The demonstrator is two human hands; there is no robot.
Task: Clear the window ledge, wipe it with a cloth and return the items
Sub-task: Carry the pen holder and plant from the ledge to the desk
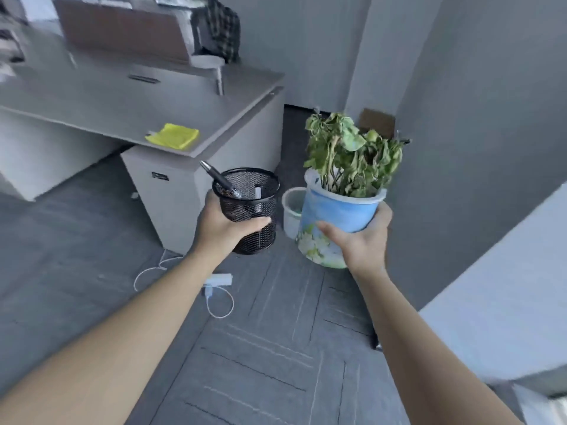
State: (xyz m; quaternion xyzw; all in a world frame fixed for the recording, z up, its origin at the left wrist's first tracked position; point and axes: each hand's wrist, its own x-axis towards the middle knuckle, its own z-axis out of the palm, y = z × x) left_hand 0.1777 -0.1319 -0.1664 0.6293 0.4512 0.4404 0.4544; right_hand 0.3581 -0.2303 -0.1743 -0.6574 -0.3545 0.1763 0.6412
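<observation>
- The black mesh pen holder is gripped around its lower wall by the left hand, fingers wrapped closed, in mid-air left of centre over the floor
- A pen leans loose inside; it is judged light, stiff, and best kept upright
- The potted plant is held just to the right by the right hand, fingers closed under its side
- The pot is tilted, probably heavier and smooth, so support from beneath is advised
- The yellow cloth lies on the desk, far left

A folded yellow cloth lies near the corner of a grey desk; a white power strip lies on the dark tiled floor.
</observation>
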